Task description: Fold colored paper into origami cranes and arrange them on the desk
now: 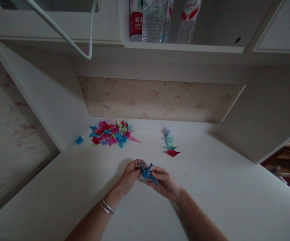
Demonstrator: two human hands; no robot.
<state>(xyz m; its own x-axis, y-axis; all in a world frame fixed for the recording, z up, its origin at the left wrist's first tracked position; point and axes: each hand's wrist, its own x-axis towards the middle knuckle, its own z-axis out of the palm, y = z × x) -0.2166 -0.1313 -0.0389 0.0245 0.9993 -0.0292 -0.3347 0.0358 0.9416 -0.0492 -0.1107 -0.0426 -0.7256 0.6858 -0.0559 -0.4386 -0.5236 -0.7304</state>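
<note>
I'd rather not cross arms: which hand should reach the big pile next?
Probably your left hand: it's nearer the pile, which lies ahead and leftward. Your right hand is farther off. Both hold the blue crane.

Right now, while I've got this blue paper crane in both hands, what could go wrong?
The blue paper crane is held by both the left hand and the right hand, so uneven pulling might crease or tear its narrow points. The line of folded paper pieces lies loose just beyond the hands, so a forward bump could scatter it.
</note>
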